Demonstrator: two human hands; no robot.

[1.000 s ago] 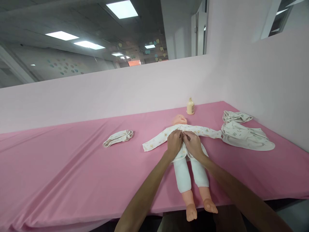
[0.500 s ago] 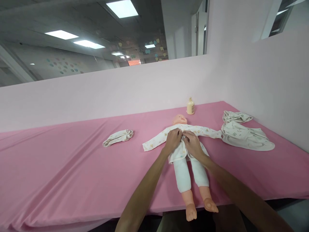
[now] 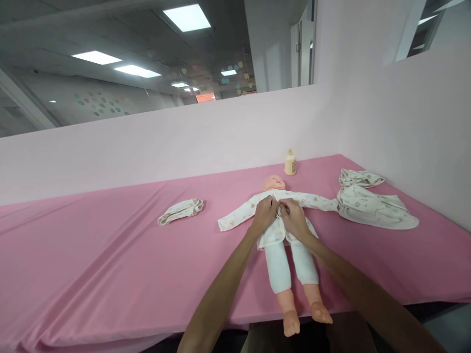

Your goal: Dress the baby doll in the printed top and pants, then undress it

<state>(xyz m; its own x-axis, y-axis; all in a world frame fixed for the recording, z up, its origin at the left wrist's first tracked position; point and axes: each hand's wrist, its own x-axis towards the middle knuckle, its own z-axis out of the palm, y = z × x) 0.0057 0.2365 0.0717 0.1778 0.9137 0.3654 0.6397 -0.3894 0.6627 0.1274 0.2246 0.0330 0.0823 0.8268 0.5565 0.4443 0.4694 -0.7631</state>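
A baby doll (image 3: 278,265) lies on its back with its head away from me and its bare feet at the table's near edge. It wears a white patterned baby jacket (image 3: 247,212), its long sleeves spread to both sides and its lower front edges parted. My left hand (image 3: 265,214) is closed on the jacket's front at the chest. Close beside it, my right hand (image 3: 293,216) pinches the other front edge. The fingertips nearly meet, and whatever small fastening lies between them is hidden.
A pink sheet (image 3: 121,264) covers the table. A folded white cloth (image 3: 181,211) lies to the left. A pump bottle (image 3: 290,163) stands behind the doll's head. To the right, folded baby clothes (image 3: 375,208) touch the jacket's sleeve end, with another folded garment (image 3: 360,178) behind. Walls border the back and right.
The fingers of my right hand have shifted slightly at the jacket's front. My left hand stays nearly in place, and the doll has not moved.
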